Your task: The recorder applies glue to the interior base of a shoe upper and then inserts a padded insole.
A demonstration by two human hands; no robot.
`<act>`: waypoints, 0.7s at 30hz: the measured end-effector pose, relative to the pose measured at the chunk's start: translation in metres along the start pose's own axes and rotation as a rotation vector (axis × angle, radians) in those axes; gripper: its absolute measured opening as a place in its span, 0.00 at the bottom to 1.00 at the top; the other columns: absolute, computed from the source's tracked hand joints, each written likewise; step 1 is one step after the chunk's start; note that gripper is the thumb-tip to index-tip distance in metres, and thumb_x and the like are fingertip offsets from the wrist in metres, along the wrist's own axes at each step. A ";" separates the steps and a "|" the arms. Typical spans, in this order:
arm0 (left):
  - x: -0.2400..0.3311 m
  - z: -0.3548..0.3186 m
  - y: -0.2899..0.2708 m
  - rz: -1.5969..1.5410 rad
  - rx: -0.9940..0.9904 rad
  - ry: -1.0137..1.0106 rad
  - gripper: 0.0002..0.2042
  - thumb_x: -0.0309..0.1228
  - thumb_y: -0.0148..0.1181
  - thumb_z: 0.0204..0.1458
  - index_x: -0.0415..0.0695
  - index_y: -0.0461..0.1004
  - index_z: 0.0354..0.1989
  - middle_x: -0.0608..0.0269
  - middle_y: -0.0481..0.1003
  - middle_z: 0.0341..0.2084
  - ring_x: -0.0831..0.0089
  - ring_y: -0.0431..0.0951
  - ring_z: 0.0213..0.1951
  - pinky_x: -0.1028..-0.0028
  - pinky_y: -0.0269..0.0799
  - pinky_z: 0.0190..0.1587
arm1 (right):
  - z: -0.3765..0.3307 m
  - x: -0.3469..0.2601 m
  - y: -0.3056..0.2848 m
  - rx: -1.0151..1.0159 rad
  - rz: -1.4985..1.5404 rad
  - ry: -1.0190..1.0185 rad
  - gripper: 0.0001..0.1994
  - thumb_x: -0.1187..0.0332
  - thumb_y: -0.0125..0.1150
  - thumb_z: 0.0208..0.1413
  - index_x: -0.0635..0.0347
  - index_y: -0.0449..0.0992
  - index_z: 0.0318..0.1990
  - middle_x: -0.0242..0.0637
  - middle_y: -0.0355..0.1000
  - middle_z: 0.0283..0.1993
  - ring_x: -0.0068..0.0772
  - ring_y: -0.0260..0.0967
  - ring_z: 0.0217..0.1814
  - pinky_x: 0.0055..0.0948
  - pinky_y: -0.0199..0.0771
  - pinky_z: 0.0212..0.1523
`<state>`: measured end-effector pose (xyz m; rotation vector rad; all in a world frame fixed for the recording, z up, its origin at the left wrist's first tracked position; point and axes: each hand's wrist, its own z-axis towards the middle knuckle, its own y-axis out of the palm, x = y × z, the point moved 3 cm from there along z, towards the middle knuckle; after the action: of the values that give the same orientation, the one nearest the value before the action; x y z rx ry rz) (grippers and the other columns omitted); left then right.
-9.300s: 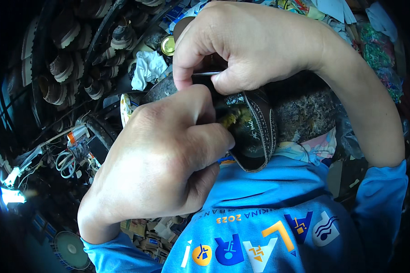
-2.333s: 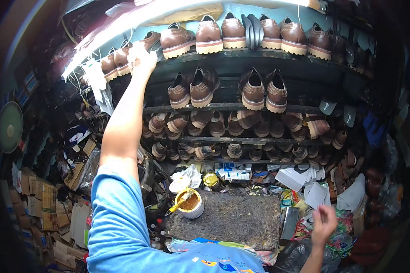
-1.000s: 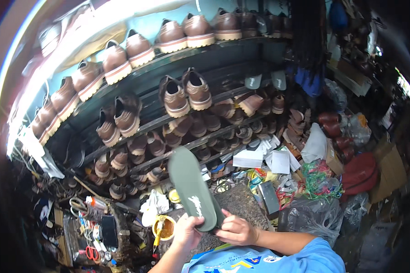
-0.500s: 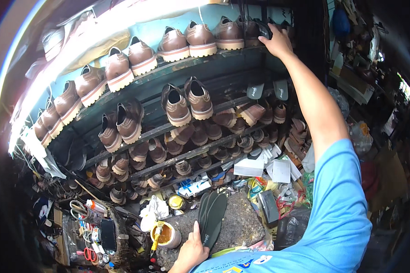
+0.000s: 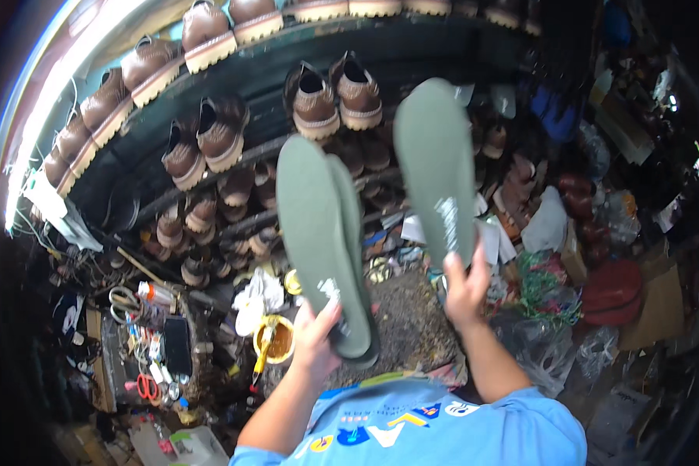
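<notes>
Two or more dark green insoles (image 5: pixel 309 213), stacked together, are gripped near their heel end by my left hand (image 5: pixel 316 338), the thumb lying on the top one. My right hand (image 5: pixel 466 291) pinches a single green insole (image 5: pixel 433 159) by its heel, the thumb over white lettering. Both are held up side by side, toes pointing away from me, with a gap between them. Beneath them lies a rough dark block (image 5: pixel 412 330). To the left of it stands a tub of yellowish-brown paste (image 5: pixel 283 342) with a yellow-handled brush (image 5: pixel 262 356) across it.
Ahead are shelves with brown leather shoes (image 5: pixel 316 109) in several rows. At left, a tray holds scissors with red handles (image 5: pixel 148 386), a phone (image 5: pixel 178 346) and small tools. Crumpled white paper (image 5: pixel 258 299) sits by the tub. Plastic bags (image 5: pixel 547 349) and a red bag (image 5: pixel 612 292) lie at right.
My right hand has come down from the upper shelf at the right, now with an insole in it. My left hand has lifted the stacked insoles off the block. The view has tilted downward.
</notes>
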<state>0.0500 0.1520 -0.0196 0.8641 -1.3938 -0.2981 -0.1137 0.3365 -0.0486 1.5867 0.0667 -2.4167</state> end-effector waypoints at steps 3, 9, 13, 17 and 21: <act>-0.032 0.018 -0.004 0.054 0.066 0.001 0.27 0.30 0.64 0.60 0.41 0.61 0.66 0.54 0.73 0.55 0.62 0.77 0.55 0.58 0.78 0.57 | -0.099 0.003 0.007 -0.345 -0.209 0.047 0.38 0.70 0.63 0.62 0.71 0.52 0.75 0.53 0.60 0.72 0.47 0.59 0.74 0.36 0.54 0.74; -0.043 -0.004 -0.023 0.302 -0.006 0.260 0.38 0.26 0.70 0.54 0.43 0.53 0.70 0.54 0.69 0.58 0.61 0.73 0.59 0.60 0.72 0.61 | -0.082 -0.008 -0.018 -0.758 -0.184 0.034 0.66 0.52 0.84 0.39 0.65 0.40 0.79 0.57 0.46 0.79 0.54 0.45 0.82 0.49 0.46 0.78; -0.070 -0.022 -0.067 0.436 -0.115 -0.040 0.44 0.27 0.75 0.48 0.41 0.52 0.71 0.54 0.68 0.61 0.63 0.71 0.62 0.62 0.68 0.65 | -0.080 0.006 0.004 -0.702 0.035 0.053 0.75 0.52 0.87 0.36 0.62 0.27 0.79 0.58 0.45 0.80 0.48 0.43 0.83 0.46 0.48 0.78; -0.078 -0.023 -0.063 0.544 -0.120 0.130 0.46 0.25 0.74 0.46 0.39 0.51 0.72 0.54 0.64 0.64 0.62 0.66 0.66 0.62 0.59 0.70 | -0.099 0.016 0.024 -0.857 -0.159 -0.013 0.37 0.61 0.81 0.47 0.63 0.70 0.64 0.44 0.69 0.65 0.42 0.66 0.67 0.42 0.63 0.68; -0.085 -0.025 -0.088 0.553 -0.088 0.125 0.46 0.32 0.75 0.47 0.38 0.52 0.72 0.51 0.63 0.66 0.61 0.65 0.67 0.61 0.58 0.70 | -0.106 0.025 0.039 -0.758 0.060 0.320 0.31 0.53 0.73 0.55 0.62 0.74 0.61 0.49 0.68 0.66 0.55 0.60 0.72 0.49 0.43 0.79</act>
<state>0.0824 0.1575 -0.1404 0.3920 -1.4305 0.1172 -0.0189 0.3127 -0.1109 1.5198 0.8613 -1.7290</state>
